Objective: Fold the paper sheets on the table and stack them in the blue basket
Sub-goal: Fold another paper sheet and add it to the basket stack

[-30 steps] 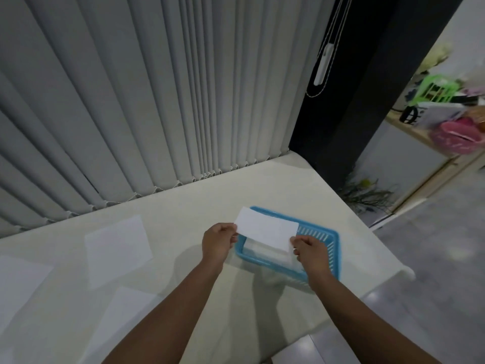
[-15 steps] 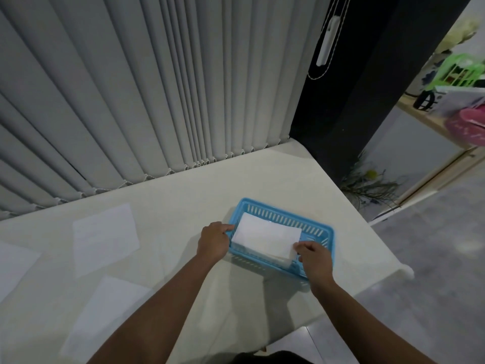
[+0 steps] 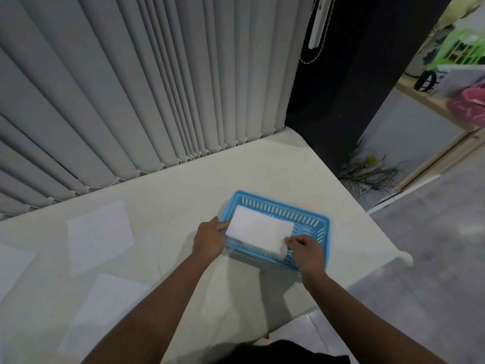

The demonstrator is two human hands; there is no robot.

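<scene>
A folded white paper (image 3: 258,232) lies inside the blue basket (image 3: 282,207) on top of other folded sheets, near the table's right edge. My left hand (image 3: 208,239) holds the paper's left end at the basket's left rim. My right hand (image 3: 304,249) pinches the paper's near right corner over the basket's front wall. Flat unfolded sheets lie on the table to the left: one at mid-left (image 3: 98,235), one nearer me (image 3: 102,313), and one at the far left edge (image 3: 13,266).
The pale table (image 3: 183,195) ends at a rounded right corner (image 3: 404,258). Grey vertical blinds (image 3: 131,88) hang behind it. A dark pillar (image 3: 341,88) stands at the back right, with grey floor and a cluttered shelf (image 3: 459,74) beyond.
Both hands have lowered the folded paper from above the basket down into it. The view has tilted slightly downward.
</scene>
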